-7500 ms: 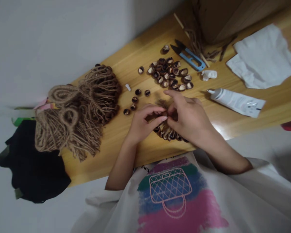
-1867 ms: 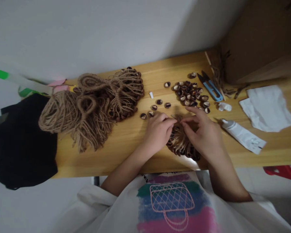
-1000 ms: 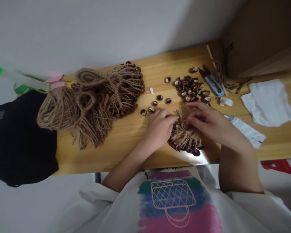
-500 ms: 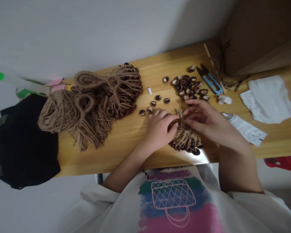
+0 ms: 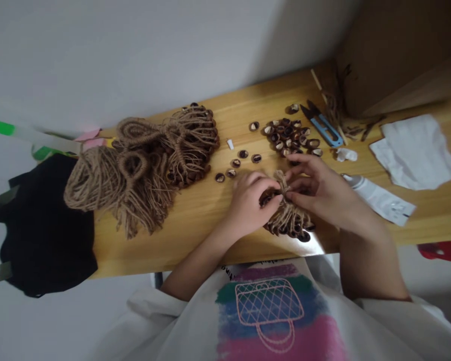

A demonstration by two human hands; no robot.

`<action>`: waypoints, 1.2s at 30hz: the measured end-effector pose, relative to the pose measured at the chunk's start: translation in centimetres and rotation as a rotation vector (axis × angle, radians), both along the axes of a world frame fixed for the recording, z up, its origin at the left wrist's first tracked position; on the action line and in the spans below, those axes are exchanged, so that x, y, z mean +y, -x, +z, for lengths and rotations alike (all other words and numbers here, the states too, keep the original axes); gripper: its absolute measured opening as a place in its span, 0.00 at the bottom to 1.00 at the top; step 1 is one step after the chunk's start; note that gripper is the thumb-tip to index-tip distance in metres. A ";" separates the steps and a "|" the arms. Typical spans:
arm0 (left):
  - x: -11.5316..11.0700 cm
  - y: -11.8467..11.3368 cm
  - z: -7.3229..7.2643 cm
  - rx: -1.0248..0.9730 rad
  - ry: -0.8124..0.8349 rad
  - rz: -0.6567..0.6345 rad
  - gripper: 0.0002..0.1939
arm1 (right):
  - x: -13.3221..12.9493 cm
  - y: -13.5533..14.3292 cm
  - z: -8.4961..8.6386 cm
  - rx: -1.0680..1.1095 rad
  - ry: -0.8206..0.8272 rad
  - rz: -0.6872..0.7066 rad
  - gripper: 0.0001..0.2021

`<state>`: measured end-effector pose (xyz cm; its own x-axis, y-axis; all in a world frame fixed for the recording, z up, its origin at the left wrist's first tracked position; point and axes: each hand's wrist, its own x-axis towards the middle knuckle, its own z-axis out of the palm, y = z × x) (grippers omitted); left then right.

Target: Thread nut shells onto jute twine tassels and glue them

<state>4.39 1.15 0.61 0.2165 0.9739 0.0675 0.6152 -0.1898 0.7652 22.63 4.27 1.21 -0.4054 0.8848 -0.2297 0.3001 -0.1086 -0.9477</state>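
Observation:
A bundle of jute cords (image 5: 289, 215) with dark brown nutshell pieces on its ends lies near the table's front edge. My left hand (image 5: 253, 203) pinches the neck of the bundle from the left, thumb and fingertips together at the cords. From the right, my right hand (image 5: 317, 188) pinches the same neck, its fingers curved round the cords. A heap of cut nutshells (image 5: 288, 135) lies just beyond my right fingers. Several loose nutshell pieces (image 5: 236, 163) are scattered beyond my left hand.
Finished-looking jute bundles (image 5: 188, 145) and a cord skein (image 5: 92, 180) lie left, beside a black cloth item (image 5: 47, 225). Blue thread snips (image 5: 325, 128), a white tube (image 5: 383, 198), white tissues (image 5: 421, 153) and a cardboard box (image 5: 398, 60) are at the right. A small white cap (image 5: 230, 144) lies mid-table.
My left thumb and fingers have moved right and closed on the bundle's neck beside my right fingertips. The view has shifted slightly.

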 end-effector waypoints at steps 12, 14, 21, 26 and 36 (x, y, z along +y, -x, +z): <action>0.1 -0.8 -0.4 -0.044 -0.054 0.026 0.05 | 0.0 0.0 -0.4 0.048 -0.002 -0.042 0.33; 0.1 -0.8 -0.5 -0.059 -0.056 0.035 0.05 | 0.0 0.0 -0.5 0.051 -0.001 -0.055 0.34; -0.2 -1.2 -0.6 -0.090 -0.040 0.054 0.07 | 0.1 0.2 -0.3 0.095 0.069 -0.007 0.33; -0.2 -1.3 -0.6 -0.084 -0.057 0.114 0.04 | 0.2 0.1 -0.2 0.088 0.038 -0.017 0.32; -0.2 -1.1 -1.2 -0.171 -0.115 0.138 0.04 | 0.4 -0.2 -0.4 0.139 0.059 -0.035 0.32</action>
